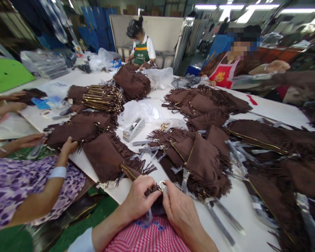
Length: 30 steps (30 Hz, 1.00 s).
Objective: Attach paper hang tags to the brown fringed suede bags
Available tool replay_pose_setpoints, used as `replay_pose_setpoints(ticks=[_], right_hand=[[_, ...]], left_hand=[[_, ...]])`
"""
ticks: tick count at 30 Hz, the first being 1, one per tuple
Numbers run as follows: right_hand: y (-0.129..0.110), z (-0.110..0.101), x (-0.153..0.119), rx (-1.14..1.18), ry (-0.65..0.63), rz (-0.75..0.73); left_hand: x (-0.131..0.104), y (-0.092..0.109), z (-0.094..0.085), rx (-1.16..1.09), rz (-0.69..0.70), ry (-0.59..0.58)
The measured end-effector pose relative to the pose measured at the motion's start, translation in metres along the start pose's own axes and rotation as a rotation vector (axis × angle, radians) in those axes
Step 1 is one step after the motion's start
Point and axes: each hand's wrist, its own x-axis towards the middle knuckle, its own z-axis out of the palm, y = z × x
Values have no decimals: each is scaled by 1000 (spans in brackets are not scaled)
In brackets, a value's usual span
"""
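Note:
At the table's near edge, in front of my chest, my left hand point(140, 197) is closed on the end of a dark brown fringed bag with a gold zip point(129, 172). My right hand point(180, 210) pinches a shiny gold metal ring point(162, 186), maybe part of a clasp, right beside my left thumb. Both hands nearly touch there. Part of the bag and the ring's join are hidden behind my fingers. Another brown fringed bag point(102, 157) lies just beyond my left hand. A bag pile with gold zips point(199, 157) is to the right of my hands.
A tape dispenser point(134, 129) and clear plastic point(139, 111) are mid-table. Bundled gold zips point(102, 98) lie behind them. A co-worker's hand point(69, 147) holds a brown bag at left. Two more people work across the table. Plastic-wrapped straps point(220, 224) lie at right.

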Motion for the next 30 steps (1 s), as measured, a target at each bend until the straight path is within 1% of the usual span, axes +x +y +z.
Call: replay_pose_setpoints(ticks=[3, 5, 12, 16, 19, 22, 23, 25, 26, 28, 30], right_hand=[[0, 2, 1, -32, 21, 9], [0, 3, 1, -36, 0, 16], [0, 3, -1, 17, -11, 36], [0, 3, -4, 65, -59, 55], [1, 1, -8, 68, -114, 71], [8, -8, -8, 160, -228, 62], [12, -12, -6, 207, -278, 59], [23, -18, -1, 281, -349, 63], [30, -20, 2, 301, -357, 69], [43, -21, 7, 331, -334, 78], [54, -21, 9, 387, -282, 110]], left_hand=[[0, 0, 2, -3, 8, 10], [0, -1, 3, 3, 0, 26], [1, 0, 7, 33, -73, 68], [2, 1, 10, 37, -122, 69], [4, -4, 9, -58, -212, 31], [10, -11, 2, -241, -278, -61], [12, -12, 0, -288, -274, -104], [18, -14, -5, -320, -214, -187], [21, -13, -6, -312, -171, -216], [26, -12, -7, -289, -108, -236], [29, -12, -5, -279, -119, -212]])
